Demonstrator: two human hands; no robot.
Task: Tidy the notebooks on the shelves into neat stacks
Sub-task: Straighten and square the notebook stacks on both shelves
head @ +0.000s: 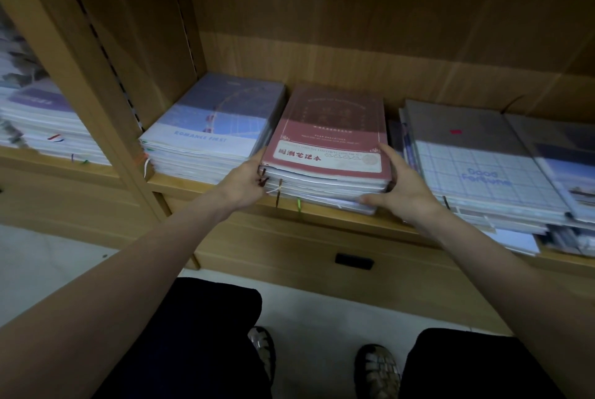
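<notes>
On the wooden shelf (322, 210), your left hand (246, 181) and right hand (397, 186) clasp the red-covered notebook stack (325, 147), nearly squared; the grey grid-covered pile (483, 170) beside it remains untidy.

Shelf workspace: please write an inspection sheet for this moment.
Surface: wooden shelf, stacks lie along it.
Job's things: red-cover stack in the middle; blue-cover stack to its left, squared; grey grid-cover stack to its right, lower sheets sticking out.
Clutter: ribbon bookmarks hang over the shelf edge.
Hands: left hand and right hand clasp the red-cover stack's sides.
Cables: nothing seen.
Surroundings: neighbouring shelf stack, pale floor.
</notes>
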